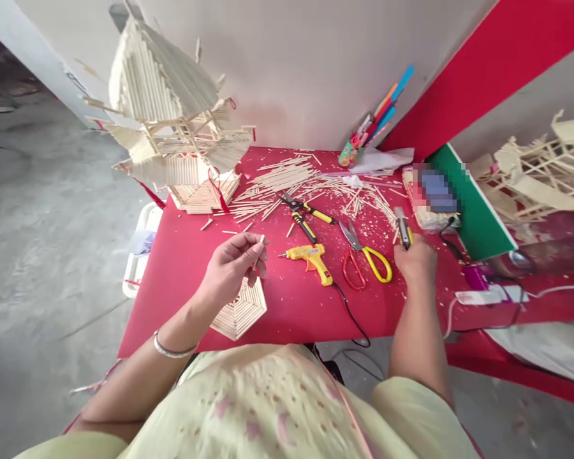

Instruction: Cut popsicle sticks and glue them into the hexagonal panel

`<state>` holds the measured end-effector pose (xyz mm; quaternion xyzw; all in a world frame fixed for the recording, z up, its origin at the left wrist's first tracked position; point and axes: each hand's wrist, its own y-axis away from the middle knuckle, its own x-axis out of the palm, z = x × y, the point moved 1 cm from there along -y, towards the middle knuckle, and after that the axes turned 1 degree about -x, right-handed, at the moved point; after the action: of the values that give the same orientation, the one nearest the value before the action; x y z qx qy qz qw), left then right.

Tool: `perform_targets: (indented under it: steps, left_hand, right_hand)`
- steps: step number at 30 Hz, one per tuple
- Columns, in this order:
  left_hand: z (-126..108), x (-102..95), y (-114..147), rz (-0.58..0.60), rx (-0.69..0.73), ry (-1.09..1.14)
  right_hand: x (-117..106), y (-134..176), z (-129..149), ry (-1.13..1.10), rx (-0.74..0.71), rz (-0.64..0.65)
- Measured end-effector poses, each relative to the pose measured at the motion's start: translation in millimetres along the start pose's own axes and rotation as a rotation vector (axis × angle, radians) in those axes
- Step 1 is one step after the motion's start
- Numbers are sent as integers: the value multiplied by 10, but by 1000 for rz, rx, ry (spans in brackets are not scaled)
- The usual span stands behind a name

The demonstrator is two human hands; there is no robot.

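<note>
My left hand pinches a short pale wooden stick between thumb and fingers. Just beneath it lies a flat hexagonal panel of sticks, partly covered by the hand. Farther right, my right hand is closed around a utility knife, its tip pointing away from me. Between the hands rest a yellow hot glue gun, pliers-like cutters with yellow and black handles, and scissors with one red and one yellow handle.
A tall stick-built pagoda model stands at the back left of the red table. Loose sticks and shavings spread across the back. A pen cup, a green panel and a power strip are on the right.
</note>
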<state>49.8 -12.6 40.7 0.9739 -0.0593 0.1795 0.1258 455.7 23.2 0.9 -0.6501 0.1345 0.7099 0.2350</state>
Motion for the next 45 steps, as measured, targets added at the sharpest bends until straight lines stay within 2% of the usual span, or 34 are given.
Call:
perform_targets:
  steps: [1,3,5,6,8,10,14,20,23,33,38,45]
  left_hand:
    - [2,-37,15,-5,14,-7]
    - [11,-97,43,-4,53,-8]
    - [22,-147,72,-1,93,1]
    - [24,-170,89,-2,111,2]
    - [15,-216,130,-6,140,-19]
    - [-11,-258,172,-23,173,-61]
    - [-48,-320,219,-85,208,-128]
    - [44,-326,192,-29,223,-172]
    - [97,-338,182,-51,211,-179]
    - [109,-359,173,-120,234,-251]
    - [116,-340,205,-100,261,-301]
    - [155,-315,243,-231,339,-494]
  right_hand:
    - [-110,139,173,-114,-10,-50]
    - [-303,495,598,-219,-155,-53]
    - [-419,893,1058,-518,-550,80]
    - [-452,1072,1256,-602,-720,75]
    - [-459,1340,1550,-621,-964,62]
    - [-431,1472,1704,-567,-1073,18]
    - [-410,1516,1774,-483,-1124,-21]
    - [-449,1519,1812,-446,-1108,-11]
    - [-423,1509,1819,-422,-1101,-1]
    - [-383,1480,1809,-453,-1095,-38]
    - [-365,1483,1814,-476,-1066,9]
    - [-352,1505,1821,-527,-1069,-16]
